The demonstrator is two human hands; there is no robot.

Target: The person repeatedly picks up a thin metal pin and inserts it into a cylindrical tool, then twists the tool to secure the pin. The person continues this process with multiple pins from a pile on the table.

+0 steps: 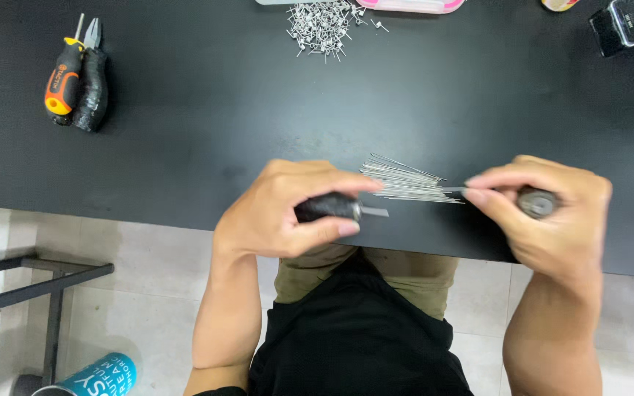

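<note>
Near the far left corner of the surface (pixel 185 110) lie two hand tools side by side, touching: one orange-and-black screwdriver (pixel 64 77) and one pair of black-handled pliers (pixel 92 81).

Close to the near edge, left of centre, the left hand (pixel 280 209) is curled shut around one dark-handled tool (pixel 329 207), thumb below and forefinger along the top; a short flat metal tip pokes out to the right. Just beyond that tip one fanned bundle of thin straight wires (pixel 405 182) lies on the surface between the hands; the strands are too many and too fine to count.

The right hand (pixel 544 209) is closed around one dark round-ended object (pixel 537 202), and its forefinger and thumb pinch the right end of the wire bundle. How the object is built cannot be told.

Judging from this, the work goes best if a single strand is drawn from the fan while the others stay flat, with the left tool held level and steady near the edge so nothing slides off.

At the middle of the far edge sits one loose heap of small bent wire pieces (pixel 322 26), uncountable, beside one pink tray (pixel 412 6). At the far right corner stands one black box (pixel 629 26).
</note>
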